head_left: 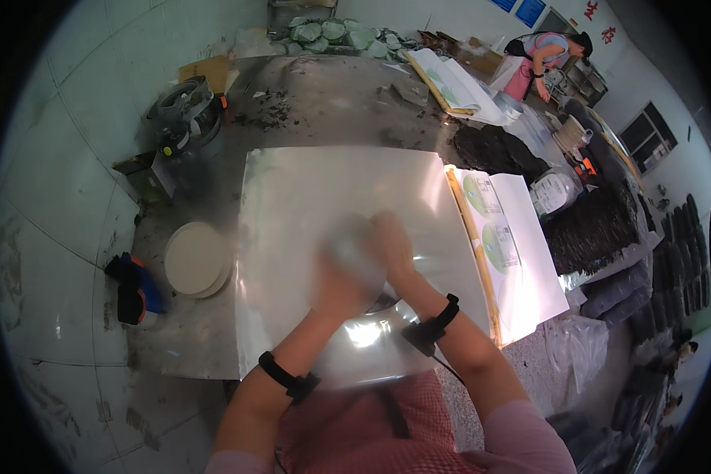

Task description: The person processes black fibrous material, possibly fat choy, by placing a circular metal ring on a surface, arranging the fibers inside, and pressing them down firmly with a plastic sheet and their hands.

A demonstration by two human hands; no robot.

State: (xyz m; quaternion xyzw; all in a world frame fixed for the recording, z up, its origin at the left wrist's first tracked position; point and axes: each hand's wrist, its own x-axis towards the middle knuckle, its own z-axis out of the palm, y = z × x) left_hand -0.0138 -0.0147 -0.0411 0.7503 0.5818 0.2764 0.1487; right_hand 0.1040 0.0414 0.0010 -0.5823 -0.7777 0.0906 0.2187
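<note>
I watch through the left head camera, a wide fisheye looking down from close above the wearer's left hand (341,280) and right hand (393,243), forward across the worktable (324,91) toward the far wall (442,17).

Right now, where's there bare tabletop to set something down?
Left of the silvery sheet, nearer you than the beige discs; also beyond the sheet, right of the dark crumbs. Crowded: its right side, with green-printed sheets and dark stacks.

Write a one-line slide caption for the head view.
Blurred left hand and right hand over a shiny sheet, pale discs to the left.
</note>
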